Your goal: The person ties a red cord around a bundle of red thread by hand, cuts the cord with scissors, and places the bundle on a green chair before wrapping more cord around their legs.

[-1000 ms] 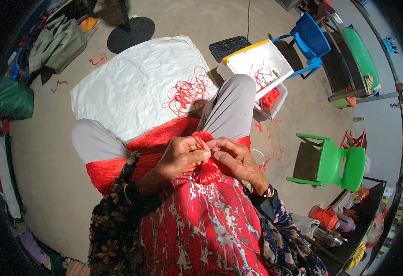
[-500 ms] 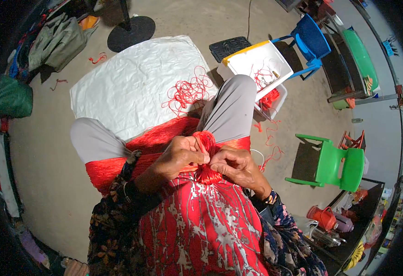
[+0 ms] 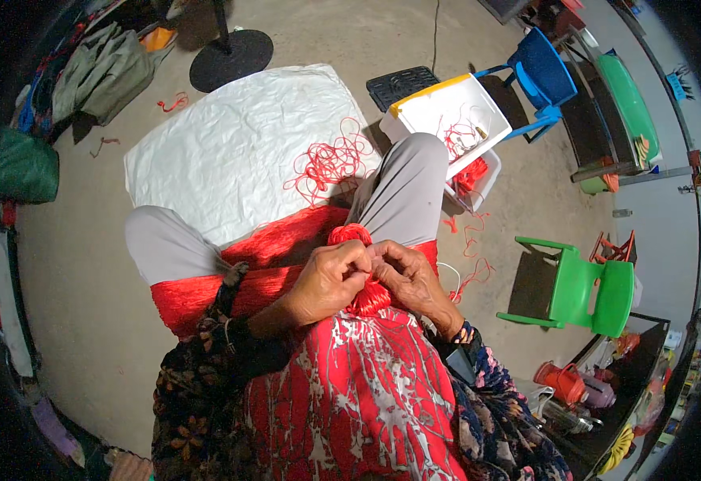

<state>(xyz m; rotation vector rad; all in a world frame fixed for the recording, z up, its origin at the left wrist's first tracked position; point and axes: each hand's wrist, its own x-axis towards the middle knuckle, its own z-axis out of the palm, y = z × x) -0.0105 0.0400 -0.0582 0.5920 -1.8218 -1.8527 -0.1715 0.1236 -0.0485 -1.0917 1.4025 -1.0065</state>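
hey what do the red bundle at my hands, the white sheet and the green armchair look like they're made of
Red cord bundle: probably synthetic fibre, going by the glossy strands. White sheet: perhaps plastic, slightly shiny with crisp creases, though coated cloth isn't ruled out. Green armchair: likely moulded plastic, smooth and evenly coloured.

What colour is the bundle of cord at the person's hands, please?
The bundle of cord is shiny red, showing best in the head view.
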